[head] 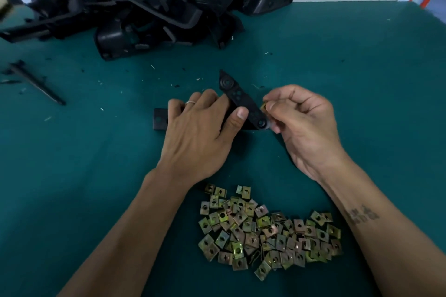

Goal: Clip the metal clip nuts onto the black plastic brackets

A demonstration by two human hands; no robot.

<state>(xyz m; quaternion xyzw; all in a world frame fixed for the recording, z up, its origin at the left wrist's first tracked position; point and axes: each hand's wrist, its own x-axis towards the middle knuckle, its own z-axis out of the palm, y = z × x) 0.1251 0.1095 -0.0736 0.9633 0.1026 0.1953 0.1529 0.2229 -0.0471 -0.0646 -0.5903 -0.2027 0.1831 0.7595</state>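
A black plastic bracket (237, 96) lies across the middle of the green table, one arm pointing up, its other end (159, 119) sticking out left of my hand. My left hand (202, 132) grips the bracket, thumb pressed on its face. My right hand (304, 123) pinches a yellowish metal clip nut (263, 106) against the bracket's lower right end, by a hole there; most of the nut is hidden by my fingers. A pile of several loose clip nuts (268, 229) lies near me, between my forearms.
A heap of black plastic brackets (149, 7) fills the far left of the green table (362, 67), against the white wall. A thin black plastic strip (36, 83) lies at the left edge. Small plastic shavings are scattered about.
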